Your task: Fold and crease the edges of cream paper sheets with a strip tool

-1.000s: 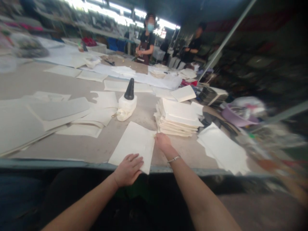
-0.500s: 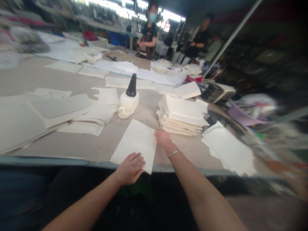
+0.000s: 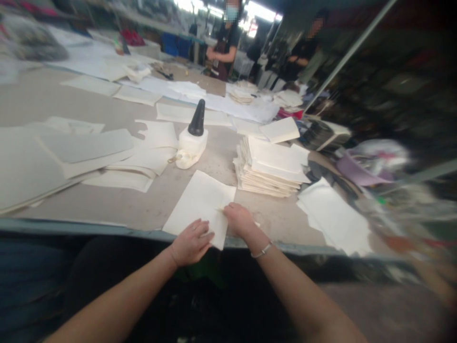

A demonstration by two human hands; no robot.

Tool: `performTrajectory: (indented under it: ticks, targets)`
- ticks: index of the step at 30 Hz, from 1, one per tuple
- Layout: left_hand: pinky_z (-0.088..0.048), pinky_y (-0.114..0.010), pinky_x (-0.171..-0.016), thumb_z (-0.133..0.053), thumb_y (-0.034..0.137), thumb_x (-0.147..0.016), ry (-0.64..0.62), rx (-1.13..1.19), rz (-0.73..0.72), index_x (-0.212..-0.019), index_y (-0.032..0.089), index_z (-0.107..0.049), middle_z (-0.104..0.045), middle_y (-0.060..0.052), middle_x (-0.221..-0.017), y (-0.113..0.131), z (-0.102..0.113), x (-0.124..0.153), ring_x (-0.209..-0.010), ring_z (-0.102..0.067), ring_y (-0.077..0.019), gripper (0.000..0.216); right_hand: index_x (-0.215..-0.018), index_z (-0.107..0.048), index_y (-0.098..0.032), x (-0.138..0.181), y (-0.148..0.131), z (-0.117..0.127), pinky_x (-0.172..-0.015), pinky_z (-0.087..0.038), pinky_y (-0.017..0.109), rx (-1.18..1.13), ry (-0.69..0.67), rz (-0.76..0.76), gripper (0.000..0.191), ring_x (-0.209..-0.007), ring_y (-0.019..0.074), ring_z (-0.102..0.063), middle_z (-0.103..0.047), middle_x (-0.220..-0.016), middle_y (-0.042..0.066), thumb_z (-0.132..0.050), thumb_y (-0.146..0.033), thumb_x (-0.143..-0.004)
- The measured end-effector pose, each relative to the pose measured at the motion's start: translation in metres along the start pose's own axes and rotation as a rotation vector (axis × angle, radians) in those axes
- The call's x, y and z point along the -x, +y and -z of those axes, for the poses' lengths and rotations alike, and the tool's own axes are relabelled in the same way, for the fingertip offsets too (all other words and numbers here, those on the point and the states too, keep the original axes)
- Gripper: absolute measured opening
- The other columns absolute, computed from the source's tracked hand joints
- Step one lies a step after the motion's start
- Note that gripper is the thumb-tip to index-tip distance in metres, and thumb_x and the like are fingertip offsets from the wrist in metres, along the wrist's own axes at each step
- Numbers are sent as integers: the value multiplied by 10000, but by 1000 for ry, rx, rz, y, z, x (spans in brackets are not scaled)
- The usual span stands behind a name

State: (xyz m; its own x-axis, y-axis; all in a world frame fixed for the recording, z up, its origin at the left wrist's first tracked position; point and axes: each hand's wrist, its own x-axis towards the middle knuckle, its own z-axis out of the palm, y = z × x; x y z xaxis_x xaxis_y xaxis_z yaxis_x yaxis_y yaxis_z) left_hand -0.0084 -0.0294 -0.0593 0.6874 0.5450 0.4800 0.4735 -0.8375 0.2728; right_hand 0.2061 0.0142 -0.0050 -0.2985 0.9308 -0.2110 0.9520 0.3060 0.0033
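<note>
A white, paper-like sheet (image 3: 194, 200) lies at the table's front edge, its near corner jutting past the edge. My left hand (image 3: 192, 243) grips that near corner, fingers bent over the top and the thumb low at the edge. At the sheet's right side my right hand (image 3: 241, 220) is closed in a pinch. A small pale tip shows at its fingertips, too blurred to name. Behind the sheet stands a white container with a black cone-shaped top (image 3: 193, 138). To the right is a thick stack of cream pieces (image 3: 273, 166).
Large pale sheets (image 3: 85, 147) overlap on the left of the table (image 3: 143, 209). More white sheets (image 3: 333, 216) lie at the right, near a purple basin (image 3: 360, 166). A slanted pole (image 3: 350, 55) rises beyond. Two people, one a masked person (image 3: 223, 52), stand across the table.
My right hand has moved down along the sheet's right side, toward me, and slightly inward over it. My left hand keeps its place on the near corner. The view has tilted down slightly.
</note>
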Motion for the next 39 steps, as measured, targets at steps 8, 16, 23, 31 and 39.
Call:
performTrajectory:
  ticks: [8,16,23,31,39]
  targets:
    - [-435,-478,-1032,-566,208,-839,26,-12,-20,-1075,175,-617,-571,-102,-1001,-1,0,1,-1076,-551,-244,244,-913,-609,-178,27,-16,-7,-736,-419,247,-38,25,53,123,-871,172,-558,-620,-940,68,-493,-153,-879]
    - [-447,-457,-1022,-540,200,-853,22,-1,-30,-1036,179,-622,-550,-84,-948,0,4,-1,-964,-556,-205,201,-861,-594,-178,52,-29,-13,-680,-387,246,-122,60,142,124,-815,161,-540,-616,-878,45,-484,-121,-870]
    - [-455,-466,-1016,-550,211,-851,49,-2,-57,-1002,162,-629,-545,-84,-913,-1,3,-1,-945,-557,-204,177,-911,-638,-191,22,-8,-1,-736,-420,256,-92,12,-65,258,-866,169,-588,-639,-953,70,-396,-272,-951]
    - [-465,-458,-1012,-561,222,-852,63,-14,-47,-999,174,-623,-563,-81,-918,-1,3,-1,-955,-568,-200,167,-931,-631,-173,12,-13,-2,-747,-421,262,-76,14,-63,178,-881,180,-576,-628,-942,88,-457,-166,-891]
    - [-445,-449,-1033,-532,183,-866,48,9,-42,-840,165,-615,-582,-70,-886,1,7,-3,-907,-572,-177,89,-870,-608,-176,59,-43,-10,-671,-392,260,-127,33,39,141,-834,178,-543,-614,-890,66,-479,-119,-861]
